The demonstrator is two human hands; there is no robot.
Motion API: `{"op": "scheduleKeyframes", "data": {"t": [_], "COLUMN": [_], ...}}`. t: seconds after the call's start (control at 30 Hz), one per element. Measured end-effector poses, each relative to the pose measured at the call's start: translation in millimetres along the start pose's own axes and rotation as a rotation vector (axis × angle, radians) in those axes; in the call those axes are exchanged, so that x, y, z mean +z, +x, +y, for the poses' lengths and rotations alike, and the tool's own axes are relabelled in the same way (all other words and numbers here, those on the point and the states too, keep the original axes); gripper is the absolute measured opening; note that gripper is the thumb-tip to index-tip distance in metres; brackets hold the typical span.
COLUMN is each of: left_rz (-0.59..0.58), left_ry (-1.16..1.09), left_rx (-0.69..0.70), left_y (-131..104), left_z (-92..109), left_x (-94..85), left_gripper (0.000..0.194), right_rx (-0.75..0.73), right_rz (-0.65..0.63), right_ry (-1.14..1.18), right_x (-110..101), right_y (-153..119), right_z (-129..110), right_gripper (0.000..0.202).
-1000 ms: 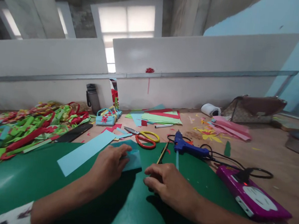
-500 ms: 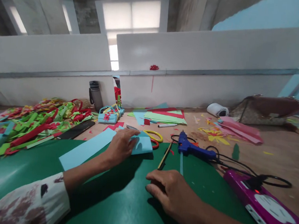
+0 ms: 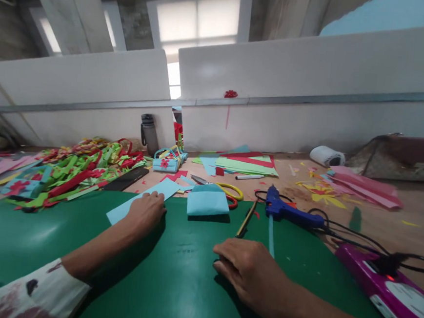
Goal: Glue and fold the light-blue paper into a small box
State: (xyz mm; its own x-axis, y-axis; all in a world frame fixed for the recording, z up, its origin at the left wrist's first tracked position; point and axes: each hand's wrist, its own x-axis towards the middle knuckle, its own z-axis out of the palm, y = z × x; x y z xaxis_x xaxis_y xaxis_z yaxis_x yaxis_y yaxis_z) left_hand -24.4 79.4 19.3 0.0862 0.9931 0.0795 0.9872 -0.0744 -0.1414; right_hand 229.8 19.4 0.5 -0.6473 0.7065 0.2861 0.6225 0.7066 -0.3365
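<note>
My left hand [image 3: 146, 212] lies over the flat light-blue paper strip [image 3: 169, 187], its fingers bent down onto the paper; whether it pinches the strip is hidden. To its right, a folded light-blue paper piece [image 3: 208, 204] rests untouched on the green surface [image 3: 173, 273]. Near the lower middle, my right hand [image 3: 247, 264] rests with fingers curled together, and no object shows in it. Just beyond its fingertips lies a pencil [image 3: 246, 220]. Scissors [image 3: 231, 192] with yellow and red handles lie behind the folded piece.
A blue glue gun [image 3: 292, 212] and a purple power strip [image 3: 388, 290] with cables are at the right. Green and red paper strips [image 3: 82, 168] pile up at the left, near a black phone [image 3: 126, 179]. A dark bottle [image 3: 149, 134] stands behind.
My left hand has left the folded blue piece and moved left onto the flat blue strip. My right hand has hardly moved. The view has shifted slightly left.
</note>
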Motion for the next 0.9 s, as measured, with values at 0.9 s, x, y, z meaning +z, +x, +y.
{"op": "scheduleKeyframes", "data": {"t": [0.9], "left_rz": [-0.070], "left_ry": [-0.023], "left_rx": [-0.111], "left_y": [26], "left_z": [-9], "left_x": [6.4], "left_gripper": [0.032], "right_rx": [0.021], "right_rz": [-0.047], "right_ry": [0.006], "right_x": [2], "right_y": [5], "right_z": [3], "right_gripper": [0.018]}}
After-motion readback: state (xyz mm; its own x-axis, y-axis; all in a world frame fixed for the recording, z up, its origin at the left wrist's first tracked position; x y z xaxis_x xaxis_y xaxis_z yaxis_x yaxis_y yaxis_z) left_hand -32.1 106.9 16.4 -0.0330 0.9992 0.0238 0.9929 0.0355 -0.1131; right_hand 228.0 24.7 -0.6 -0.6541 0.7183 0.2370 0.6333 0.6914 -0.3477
